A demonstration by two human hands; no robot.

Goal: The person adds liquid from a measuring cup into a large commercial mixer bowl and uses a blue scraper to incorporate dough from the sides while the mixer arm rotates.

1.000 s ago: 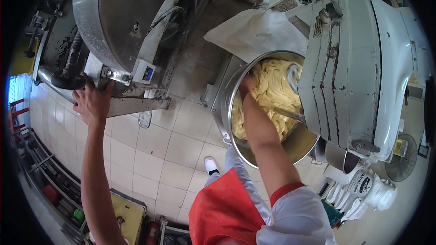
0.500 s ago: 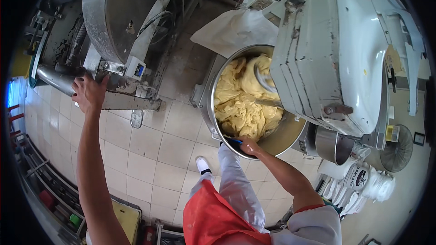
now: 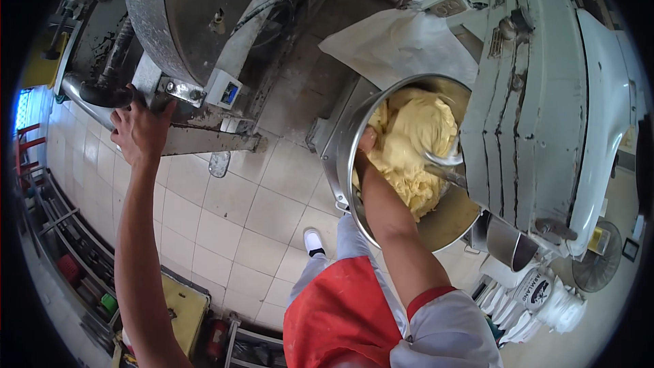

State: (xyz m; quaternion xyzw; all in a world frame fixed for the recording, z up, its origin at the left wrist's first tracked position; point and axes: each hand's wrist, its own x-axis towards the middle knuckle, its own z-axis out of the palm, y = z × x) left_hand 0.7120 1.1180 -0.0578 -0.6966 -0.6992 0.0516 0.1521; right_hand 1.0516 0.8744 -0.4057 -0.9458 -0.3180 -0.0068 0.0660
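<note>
My left hand (image 3: 142, 129) rests on the metal frame (image 3: 197, 142) of a machine at the left, thumb and fingers apart, next to a dark handle (image 3: 102, 93). Inside a large steel mixing bowl (image 3: 357, 218), my right hand (image 3: 368, 139) presses between the left wall and the dough. Its fingers are partly hidden; the thin blue tool it held a moment ago cannot be seen now. Soft yellow dough (image 3: 415, 129) fills much of the bowl. A curved metal mixing hook (image 3: 446, 158) reaches into it from the right.
The worn grey mixer body (image 3: 531, 95) looms over the bowl's right side. A white sheet (image 3: 402, 41) hangs behind the bowl. Left stands a machine with a round steel drum (image 3: 197, 20). Stacked white bags (image 3: 538, 300) lie at lower right. Tiled floor (image 3: 231, 232) shows between the machines.
My right hand has gone from the bowl's near rim deep in along its left wall. The dough has shifted around the hook. The bowl appears further right in view; my left hand stays on the frame.
</note>
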